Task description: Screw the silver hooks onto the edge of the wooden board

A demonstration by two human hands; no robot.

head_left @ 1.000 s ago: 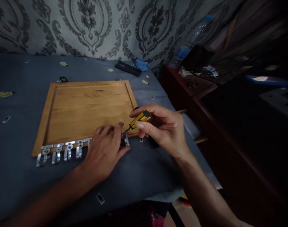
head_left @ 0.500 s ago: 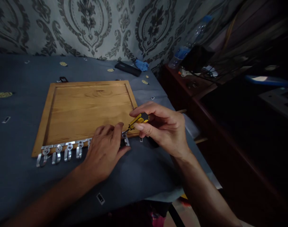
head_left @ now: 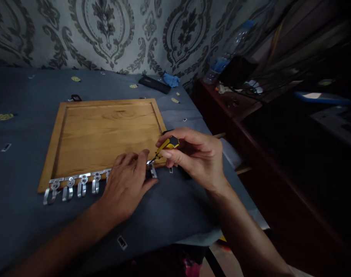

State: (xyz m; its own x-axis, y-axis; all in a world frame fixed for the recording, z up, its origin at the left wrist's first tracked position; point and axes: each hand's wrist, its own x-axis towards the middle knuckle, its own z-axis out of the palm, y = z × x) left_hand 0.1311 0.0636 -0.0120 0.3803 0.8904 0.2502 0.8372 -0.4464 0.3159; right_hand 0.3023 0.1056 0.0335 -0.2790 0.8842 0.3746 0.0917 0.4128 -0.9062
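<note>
A framed wooden board [head_left: 109, 134] lies on a dark blue patterned cloth. Along its near edge runs a row of several silver metal hooks [head_left: 82, 185]. My right hand [head_left: 197, 156] grips a small yellow and black screwdriver [head_left: 168, 145] between thumb and fingers. The screwdriver's tip meets the rightmost hook [head_left: 152, 170] near the board's right corner. My left hand [head_left: 129, 181] rests over the near edge, fingers on the wood and thumb below beside that hook. It covers some of the middle hooks; whether it pinches the hook strip is hidden.
Behind the board lie a black case [head_left: 154, 84] and a crumpled blue cloth [head_left: 171, 80]. To the right, a dark red desk [head_left: 236, 119] holds a plastic bottle [head_left: 220, 65], cables and a blue-edged object [head_left: 322, 97]. A patterned curtain [head_left: 149, 34] hangs at the back.
The whole view has shifted slightly. My right hand keeps its grip on the screwdriver at the same hook, with its fingers slightly moved. My left hand stays in place on the board.
</note>
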